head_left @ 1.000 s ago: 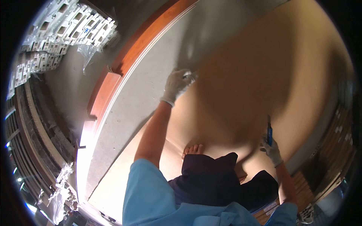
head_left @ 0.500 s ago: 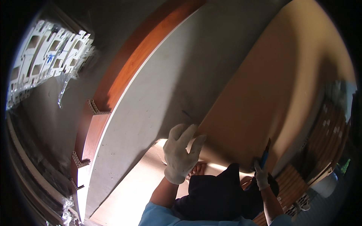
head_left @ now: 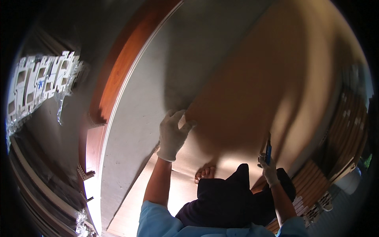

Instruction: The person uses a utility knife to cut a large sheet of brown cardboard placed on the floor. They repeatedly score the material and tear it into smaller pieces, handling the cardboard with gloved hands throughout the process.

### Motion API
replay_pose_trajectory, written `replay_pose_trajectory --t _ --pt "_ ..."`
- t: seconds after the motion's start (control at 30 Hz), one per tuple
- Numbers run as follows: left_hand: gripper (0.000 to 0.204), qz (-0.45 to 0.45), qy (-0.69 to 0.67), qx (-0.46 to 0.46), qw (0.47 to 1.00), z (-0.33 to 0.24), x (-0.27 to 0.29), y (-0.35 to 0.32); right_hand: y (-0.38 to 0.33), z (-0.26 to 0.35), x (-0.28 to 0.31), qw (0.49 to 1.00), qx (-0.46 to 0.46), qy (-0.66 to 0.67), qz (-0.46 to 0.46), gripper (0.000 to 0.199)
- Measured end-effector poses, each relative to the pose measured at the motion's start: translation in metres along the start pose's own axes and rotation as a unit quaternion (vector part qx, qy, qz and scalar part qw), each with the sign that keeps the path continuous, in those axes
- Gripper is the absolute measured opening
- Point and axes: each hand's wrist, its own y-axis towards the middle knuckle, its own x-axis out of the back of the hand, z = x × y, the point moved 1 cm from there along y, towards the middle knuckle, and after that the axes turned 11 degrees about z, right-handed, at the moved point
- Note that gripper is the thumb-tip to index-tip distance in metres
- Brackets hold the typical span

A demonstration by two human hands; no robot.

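Observation:
My left hand (head_left: 172, 132), in a pale glove, has its thumb and fingers apart, close to the left edge of a large brown cardboard sheet (head_left: 244, 94). Whether its fingertips touch that edge I cannot tell. In my gloved right hand (head_left: 269, 168) is a blue utility knife (head_left: 268, 153), its tip pointing away from me over the cardboard. A brightly lit part of the cardboard (head_left: 138, 193) lies nearer, beneath my bare foot (head_left: 206, 172). Shadow covers much of the sheet's middle.
Reddish-brown wood-look panels (head_left: 118, 83) with a white edge stand along the left on the grey floor (head_left: 136, 114). White slotted profiles (head_left: 41, 81) in clear film lie beyond. Stacked brown boards (head_left: 343, 130) are on the right, long strips (head_left: 43, 177) at lower left.
Both hands have moved forward and a little left over the cardboard; the knife stays in my right one. The view has shifted, and more of my foot shows.

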Motion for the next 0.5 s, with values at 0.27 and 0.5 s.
replay_pose_trajectory --t 0.27,0.5 --pt "0.029 0.058 -0.051 0.016 0.997 0.038 -0.002 0.002 0.002 -0.003 0.147 0.995 0.088 -0.018 -0.031 0.019" --pt "0.051 0.073 0.045 0.083 0.993 0.033 0.019 0.014 -0.119 -0.084 0.321 0.910 0.083 0.088 -0.397 0.017"
